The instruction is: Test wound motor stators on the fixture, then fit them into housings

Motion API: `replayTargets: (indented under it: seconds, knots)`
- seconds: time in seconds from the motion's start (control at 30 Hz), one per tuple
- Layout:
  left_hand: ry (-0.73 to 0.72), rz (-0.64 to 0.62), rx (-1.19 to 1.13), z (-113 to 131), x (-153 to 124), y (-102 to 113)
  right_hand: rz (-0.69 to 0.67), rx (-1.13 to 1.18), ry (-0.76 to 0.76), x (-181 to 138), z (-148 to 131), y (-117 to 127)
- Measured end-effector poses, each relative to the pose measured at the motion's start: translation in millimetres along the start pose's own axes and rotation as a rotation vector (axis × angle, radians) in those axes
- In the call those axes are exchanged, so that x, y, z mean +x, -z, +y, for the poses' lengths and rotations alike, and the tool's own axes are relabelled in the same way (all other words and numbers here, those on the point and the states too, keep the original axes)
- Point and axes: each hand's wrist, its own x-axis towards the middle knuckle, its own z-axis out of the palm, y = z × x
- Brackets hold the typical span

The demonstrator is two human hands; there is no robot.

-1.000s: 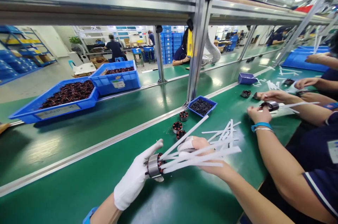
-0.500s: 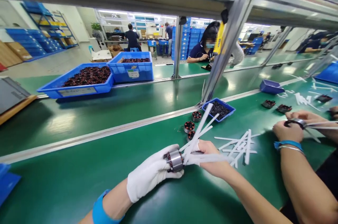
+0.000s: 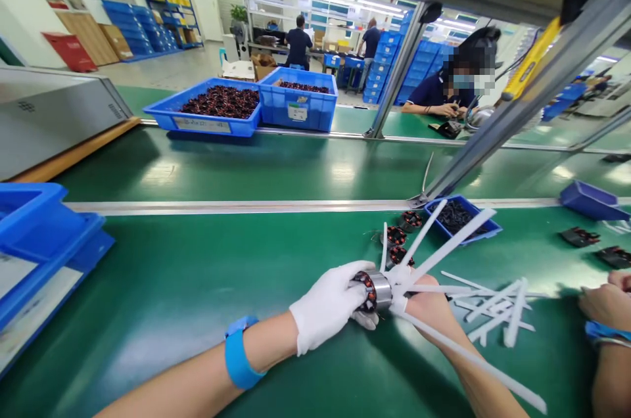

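My left hand (image 3: 335,306), in a white glove, grips a motor stator (image 3: 379,291) with a steel ring and copper windings. The stator lies on its side above the green bench. Several white strips (image 3: 451,250) fan out from its right end. At that end, my right hand (image 3: 419,303) is closed around the base of the strips; white covering shows at its fingers, which the strips largely hide. Just beyond are three more stators (image 3: 396,236). Loose white strips (image 3: 497,309) lie in a pile to the right.
A small blue bin (image 3: 463,219) of dark pieces stands by the metal post (image 3: 522,83). Blue trays (image 3: 59,240) are at the left edge. Larger blue bins (image 3: 296,99) of parts stand across the bench. A co-worker's hand (image 3: 604,303) is at far right; another person sits opposite.
The view has swung right and the strips around the stator are spread wider, with one now pointing down to the right. The stator stays in my left hand.
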Motion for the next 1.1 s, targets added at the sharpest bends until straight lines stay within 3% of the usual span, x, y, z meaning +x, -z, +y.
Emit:
replayTargets:
  seconds: [0.27,0.47,0.6,0.9,1.1]
  knots:
    - [-0.061,0.016,0.097,-1.2,-2.9,-0.3,0.048,-0.011,-0.006,-4.9,8.3,-3.8]
    - [-0.203,0.034,0.287,-7.0,-4.7,1.7,-0.027,-0.061,-0.047,-8.3,8.3,-2.6]
    - [-0.274,0.063,0.405,-4.4,-7.2,2.2,-0.099,-0.007,0.027,-9.6,6.7,-3.4]
    - [-0.134,0.025,0.324,-7.5,-4.2,1.3,-0.138,-0.153,0.229,-18.9,9.9,-2.1]
    - [-0.106,0.008,0.310,-11.0,-4.8,0.7,-0.176,-0.103,0.168,-19.5,6.3,0.9]
